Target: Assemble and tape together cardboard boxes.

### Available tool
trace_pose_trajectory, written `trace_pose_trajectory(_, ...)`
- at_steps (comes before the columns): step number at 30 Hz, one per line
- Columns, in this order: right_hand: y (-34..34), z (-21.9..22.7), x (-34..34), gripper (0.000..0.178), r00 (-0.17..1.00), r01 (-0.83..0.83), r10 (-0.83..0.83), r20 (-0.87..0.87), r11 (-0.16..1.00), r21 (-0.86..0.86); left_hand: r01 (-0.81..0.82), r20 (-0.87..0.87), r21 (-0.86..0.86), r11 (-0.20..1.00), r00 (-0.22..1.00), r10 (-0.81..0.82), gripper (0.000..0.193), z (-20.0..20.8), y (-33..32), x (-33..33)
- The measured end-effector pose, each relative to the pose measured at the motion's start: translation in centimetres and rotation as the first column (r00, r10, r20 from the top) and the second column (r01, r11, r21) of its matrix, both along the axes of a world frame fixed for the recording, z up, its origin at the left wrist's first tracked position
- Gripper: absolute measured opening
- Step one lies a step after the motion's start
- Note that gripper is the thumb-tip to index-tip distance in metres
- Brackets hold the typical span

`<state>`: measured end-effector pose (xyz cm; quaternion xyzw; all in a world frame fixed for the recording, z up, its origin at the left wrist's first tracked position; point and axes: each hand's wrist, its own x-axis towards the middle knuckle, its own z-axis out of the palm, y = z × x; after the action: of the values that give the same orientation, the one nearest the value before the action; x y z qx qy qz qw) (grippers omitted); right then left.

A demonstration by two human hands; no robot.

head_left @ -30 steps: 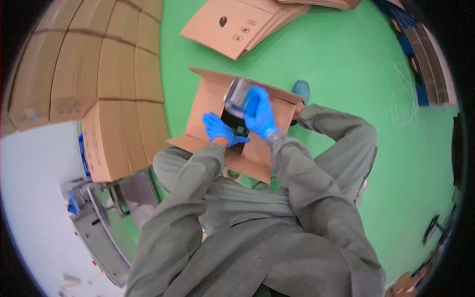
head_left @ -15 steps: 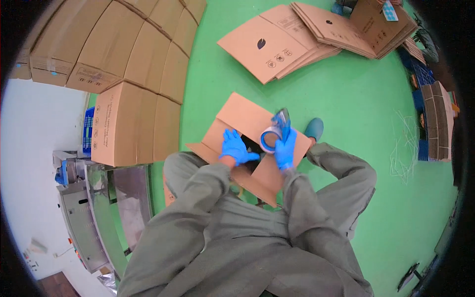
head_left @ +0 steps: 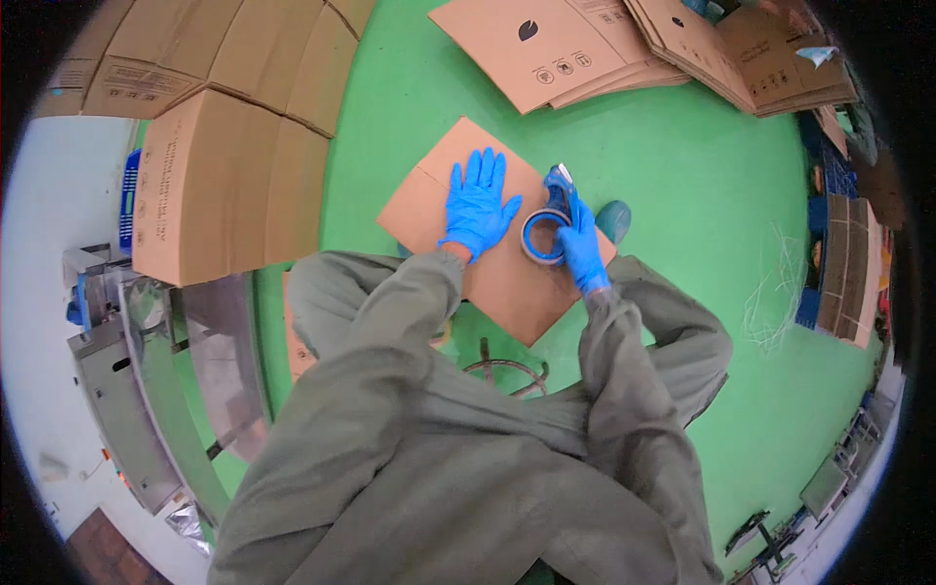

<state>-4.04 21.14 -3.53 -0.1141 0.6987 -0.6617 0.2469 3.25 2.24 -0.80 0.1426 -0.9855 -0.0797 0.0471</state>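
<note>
While the left hand (head_left: pixel 478 203) is lying flat with its fingers spread apart on the closed cardboard box (head_left: pixel 492 229), the right hand (head_left: pixel 582 246) is gripping a blue tape dispenser (head_left: pixel 546 226), fingers wrapped tight around it, just beside the left fingers. Flat cardboard sheets (head_left: pixel 556 49) are lying on the green floor (head_left: pixel 702 175), well beyond both hands.

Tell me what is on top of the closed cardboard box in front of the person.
On the cardboard box the left hand lies flat, fingers spread. Beside it the right hand holds a blue tape dispenser against the top. The box's contents are hidden.
</note>
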Motion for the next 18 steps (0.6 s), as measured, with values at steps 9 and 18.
trace_pose_trajectory(9, 2.6, 6.8, 6.3, 0.086, 0.768, -0.11, 0.454, -0.451, 0.788, 0.605, 0.002, -0.029, 0.04, 0.999, 1.0, -0.001, 0.07, -1.2, 0.5, -1.3)
trace_pose_trajectory(18, 1.6, 8.2, 6.5, 0.087, 0.778, -0.104, 0.446, -0.442, 0.786, 0.609, -0.311, 0.314, 0.736, 0.601, 0.944, 0.104, 0.059, 5.5, -2.1, -3.1)
